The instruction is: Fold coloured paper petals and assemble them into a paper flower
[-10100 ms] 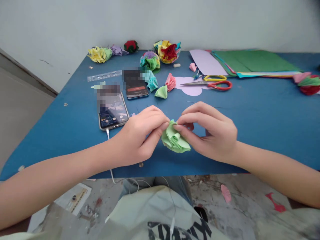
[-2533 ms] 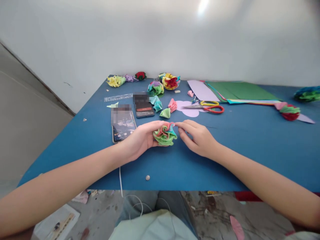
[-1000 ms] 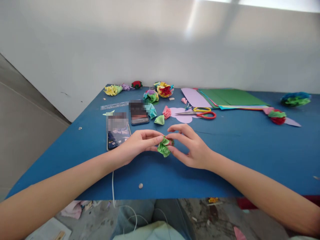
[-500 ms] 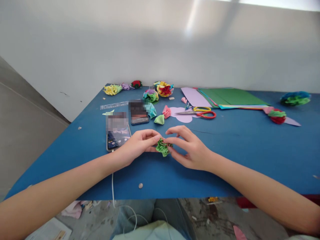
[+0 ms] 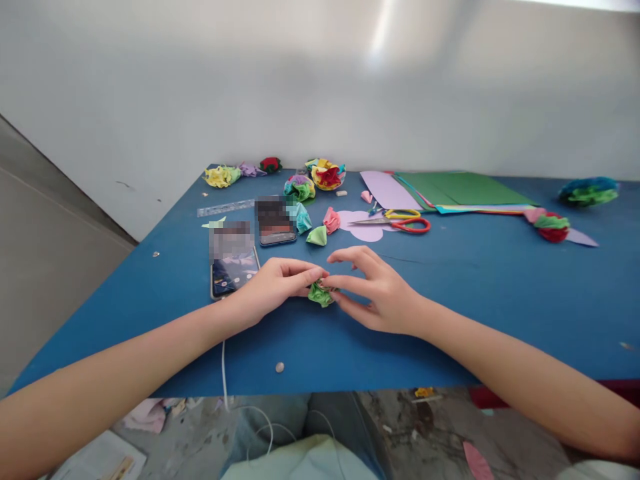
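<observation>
A crumpled green paper flower (image 5: 321, 295) is held just above the blue table, between both hands. My left hand (image 5: 277, 285) pinches it from the left, thumb on top and the other fingers partly hidden behind. From the right, my right hand (image 5: 373, 290) touches its folds with the fingertips, the index finger raised and bent. Beyond the hands lie a folded light-green paper piece (image 5: 317, 236), a pink one (image 5: 331, 221) and a teal one (image 5: 302, 218). Close to my left wrist rests a phone (image 5: 233, 267) with a white cable.
Scissors (image 5: 407, 221) lie on a purple paper flower shape (image 5: 367, 231). Behind are coloured sheets (image 5: 465, 188), a second phone (image 5: 276, 230), a clear ruler (image 5: 225, 208) and several crumpled paper flowers (image 5: 329, 175). A red-green flower (image 5: 553, 228) sits at the right. The wall (image 5: 320, 87) borders the table.
The green flower has tilted slightly and shifted a little left between my fingers. My right fingertips have moved left across its top. The whole view has shifted slightly.
</observation>
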